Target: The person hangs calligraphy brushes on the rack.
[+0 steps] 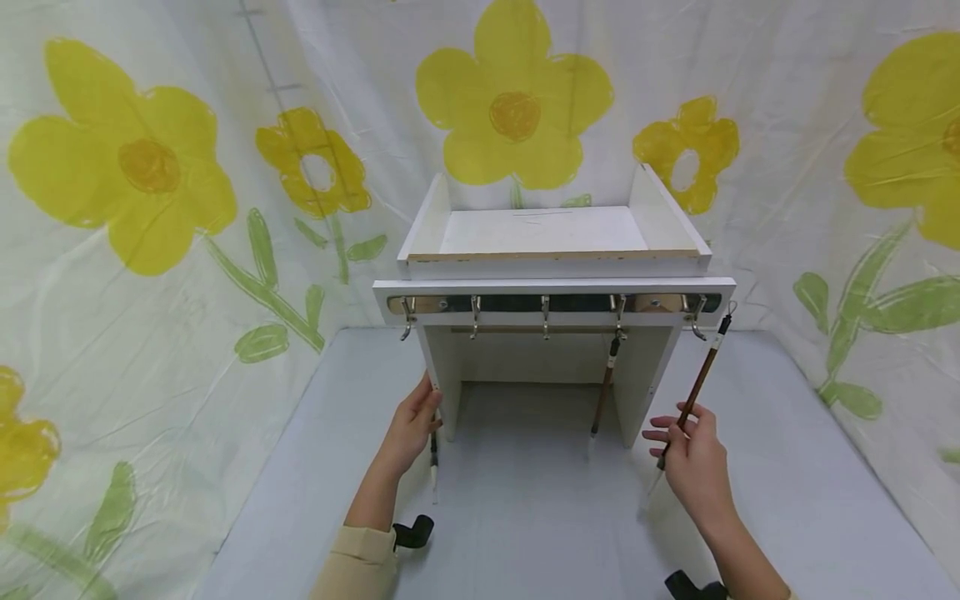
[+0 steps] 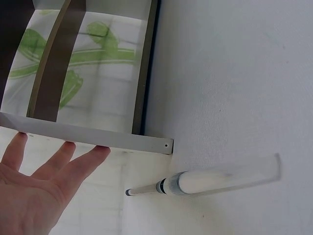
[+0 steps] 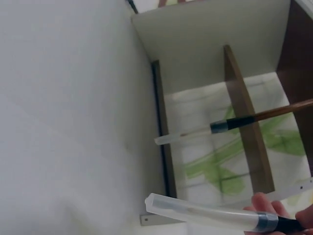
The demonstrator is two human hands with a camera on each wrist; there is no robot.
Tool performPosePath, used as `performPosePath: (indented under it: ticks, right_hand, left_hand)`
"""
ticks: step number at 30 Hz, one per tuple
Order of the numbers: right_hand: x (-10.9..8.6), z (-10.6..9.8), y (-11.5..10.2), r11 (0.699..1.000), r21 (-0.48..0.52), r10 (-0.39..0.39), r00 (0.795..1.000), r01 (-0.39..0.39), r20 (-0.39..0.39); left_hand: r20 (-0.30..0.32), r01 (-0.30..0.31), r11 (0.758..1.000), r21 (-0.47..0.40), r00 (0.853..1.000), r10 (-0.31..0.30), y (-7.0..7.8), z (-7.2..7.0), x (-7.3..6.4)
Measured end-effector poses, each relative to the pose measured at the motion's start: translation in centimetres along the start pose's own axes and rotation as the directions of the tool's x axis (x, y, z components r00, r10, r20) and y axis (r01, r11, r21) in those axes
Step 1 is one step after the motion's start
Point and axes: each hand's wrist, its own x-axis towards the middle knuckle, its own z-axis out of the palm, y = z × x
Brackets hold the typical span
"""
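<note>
My right hand (image 1: 696,462) pinches a brown-handled brush (image 1: 702,373) with a clear cap over its tip. This brush leans, its top loop close to the rightmost hook (image 1: 699,321). Another capped brush (image 1: 604,387) hangs below the hook second from the right. With extended fingers, my left hand (image 1: 408,425) touches the left side panel (image 1: 442,375) of a white shelf. Beside that hand is a third capped brush (image 2: 220,177), its upper part hidden in the head view; I cannot tell what holds it up.
A metal strip with several hooks (image 1: 545,317) runs along the shelf's front. Above it sits an open-topped tray section (image 1: 543,229). The shelf stands on a pale tabletop (image 1: 525,517), and a white curtain with yellow flowers (image 1: 517,100) hangs behind.
</note>
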Motion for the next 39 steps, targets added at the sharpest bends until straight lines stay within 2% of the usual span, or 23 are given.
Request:
performPosePath:
  ticks: [5, 14, 24, 39]
  right_hand:
    - [-0.5, -0.1, -0.8, 0.999, -0.016, -0.042, 0.998, 0.041, -0.04]
    - [-1.5, -0.3, -2.0, 0.994, -0.02, -0.107, 0.988, 0.105, -0.11]
    - [-2.0, -0.5, -3.1, 0.989, 0.007, -0.148, 0.982, 0.15, -0.113]
    - [-3.3, -0.4, -4.8, 0.964, 0.071, -0.243, 0.96, 0.255, -0.143]
  left_hand:
    - [0.004, -0.01, 1.0, -0.002, 1.0, 0.01, 0.1, 0.0, 0.0]
    - [0.005, 0.007, 1.0, -0.016, 1.0, -0.007, 0.2, 0.2, -0.2]
    - [0.001, -0.003, 1.0, -0.015, 1.0, 0.003, 0.0, 0.1, -0.2]
    - [-0.004, -0.011, 1.0, -0.009, 1.0, 0.011, -0.3, 0.2, -0.2]
